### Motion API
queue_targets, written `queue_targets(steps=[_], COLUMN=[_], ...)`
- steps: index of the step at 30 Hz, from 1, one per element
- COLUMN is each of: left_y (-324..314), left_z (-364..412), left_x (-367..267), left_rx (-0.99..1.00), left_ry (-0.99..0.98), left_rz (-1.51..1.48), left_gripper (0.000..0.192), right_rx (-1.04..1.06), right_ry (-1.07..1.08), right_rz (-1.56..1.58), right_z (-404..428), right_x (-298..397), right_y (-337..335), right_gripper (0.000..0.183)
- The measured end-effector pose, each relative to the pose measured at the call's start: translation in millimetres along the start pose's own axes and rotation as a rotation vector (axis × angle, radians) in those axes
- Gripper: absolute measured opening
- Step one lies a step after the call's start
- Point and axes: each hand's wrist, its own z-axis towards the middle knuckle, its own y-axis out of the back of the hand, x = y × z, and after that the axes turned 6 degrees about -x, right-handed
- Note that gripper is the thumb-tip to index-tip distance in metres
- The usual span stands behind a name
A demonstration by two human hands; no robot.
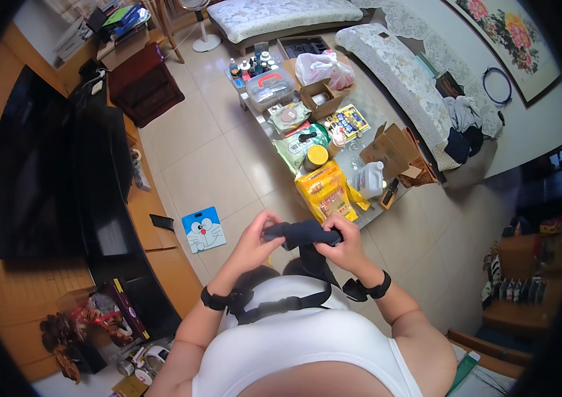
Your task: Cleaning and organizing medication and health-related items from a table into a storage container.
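Note:
In the head view, a dark, soft-looking bundle [306, 234], perhaps folded cloth, is held level in front of my body. My left hand [257, 239] pinches its left end between thumb and fingers. Around its right end, my right hand [344, 242] is closed, with the thumb towards the middle. Black bands are on both wrists. Just beyond the hands, a yellow printed bag [328, 191] lies at the near end of the glass-topped table [385, 211].
The table bears a jar with a yellow lid [316, 156], a white jug [371, 178], an open cardboard box [392, 149] and a clear storage box [270, 90]. A blue cartoon-faced scale [203, 230] lies on the floor at left. A long black cabinet [107, 198] runs along the left.

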Motion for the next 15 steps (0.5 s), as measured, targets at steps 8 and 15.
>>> queue_targets(steps=[8, 15], left_y=[69, 169], left_z=[97, 230], left_x=[-24, 46], left_rx=[0.397, -0.091], left_ry=[-0.096, 0.275], left_rz=[-0.011, 0.061], left_gripper=[0.032, 0.032], right_rx=[-0.109, -0.223], right_ry=[-0.022, -0.173], right_rz=[0.000, 0.060], right_z=[82, 170], right_x=[3, -51], right_y=[-31, -36], right_gripper=[0.021, 0.019])
